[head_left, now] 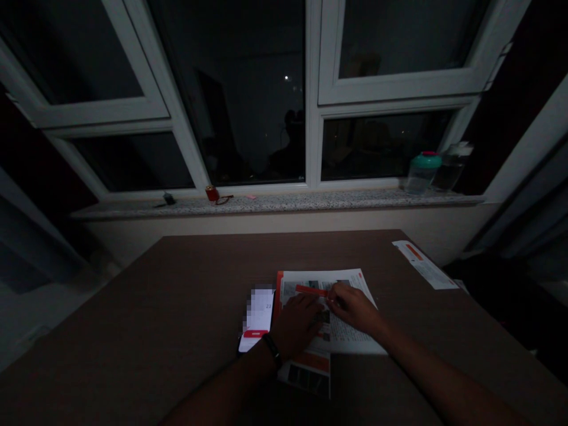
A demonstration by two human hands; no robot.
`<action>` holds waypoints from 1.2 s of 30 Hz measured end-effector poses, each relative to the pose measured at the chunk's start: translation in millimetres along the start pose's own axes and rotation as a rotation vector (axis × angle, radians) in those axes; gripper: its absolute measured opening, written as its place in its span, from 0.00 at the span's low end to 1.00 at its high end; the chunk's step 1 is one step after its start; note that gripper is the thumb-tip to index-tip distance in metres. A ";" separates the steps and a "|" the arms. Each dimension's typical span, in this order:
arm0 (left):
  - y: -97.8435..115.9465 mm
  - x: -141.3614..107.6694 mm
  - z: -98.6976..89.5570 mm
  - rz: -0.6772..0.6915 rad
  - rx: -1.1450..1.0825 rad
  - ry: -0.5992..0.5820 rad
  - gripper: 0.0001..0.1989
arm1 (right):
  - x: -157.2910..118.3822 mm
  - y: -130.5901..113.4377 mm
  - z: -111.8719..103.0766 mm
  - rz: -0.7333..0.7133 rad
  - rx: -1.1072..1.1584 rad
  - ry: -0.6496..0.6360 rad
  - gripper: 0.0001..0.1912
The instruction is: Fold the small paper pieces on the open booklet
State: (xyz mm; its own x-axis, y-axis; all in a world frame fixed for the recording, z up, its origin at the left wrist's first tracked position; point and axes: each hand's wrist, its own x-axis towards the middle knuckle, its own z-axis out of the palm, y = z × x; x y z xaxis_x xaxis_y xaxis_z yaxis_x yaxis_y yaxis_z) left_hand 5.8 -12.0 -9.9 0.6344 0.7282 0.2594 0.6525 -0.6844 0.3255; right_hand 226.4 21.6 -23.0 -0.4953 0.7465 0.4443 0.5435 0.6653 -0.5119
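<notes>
Red strip (309,290): right fingers (345,290) pinch one end, left fingers (305,301) flat alongside.

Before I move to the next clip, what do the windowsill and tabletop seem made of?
Windowsill: probably granite or similar stone, seemingly smooth, given its pale, dark-speckled surface. Tabletop: likely wood or wood-look laminate, matte brown with faint grain; dim light leaves that open.

The brown table (190,260) carries 1 lit phone (262,307) just beside the printed pages (355,342), plus 1 white-and-orange paper (426,271) near its right edge.
</notes>
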 end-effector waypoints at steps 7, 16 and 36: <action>0.4 -0.8 0.5 -0.006 0.012 -0.004 0.17 | -1.0 3.5 0.9 -0.008 0.005 -0.011 0.04; -0.3 -0.8 2.3 -0.006 0.004 0.007 0.16 | 2.4 13.8 5.8 0.150 0.018 0.108 0.05; 6.5 1.2 -8.4 -0.009 0.029 -0.010 0.15 | 3.3 1.9 4.0 0.099 0.026 0.042 0.05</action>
State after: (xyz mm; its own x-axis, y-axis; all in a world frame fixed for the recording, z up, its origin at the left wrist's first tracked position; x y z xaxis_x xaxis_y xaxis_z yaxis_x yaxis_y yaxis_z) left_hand 7.3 -15.3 0.2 0.6327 0.7339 0.2472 0.6696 -0.6788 0.3015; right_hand 223.1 25.2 -25.4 -0.4109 0.8087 0.4209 0.5703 0.5882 -0.5733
